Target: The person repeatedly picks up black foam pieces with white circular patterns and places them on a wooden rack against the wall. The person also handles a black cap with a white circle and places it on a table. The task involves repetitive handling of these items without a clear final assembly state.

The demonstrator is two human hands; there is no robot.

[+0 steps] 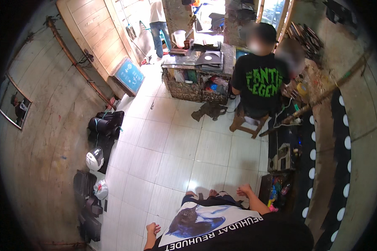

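Observation:
My left hand (153, 229) hangs beside my body over the white tiled floor (171, 167), its fingers loosely bent and nothing in them. Out to the other side is my right hand (244, 191), also holding nothing, with the fingers loosely apart. Between them shows my black shirt with a white and blue printed panel (197, 221), and my bare toes peek out beyond its hem. Nearest to the right hand are some colourful plastic-looking items (276, 188) in a dark low shelf. Neither hand touches any object.
A seated person (262, 79) in a black shirt is on a wooden stool (251, 125) by a cluttered counter (184, 85). Another person (158, 29) stands near the doorway. Along the left wall lie black rolls (102, 125), a white helmet (95, 159) and black bags (84, 186).

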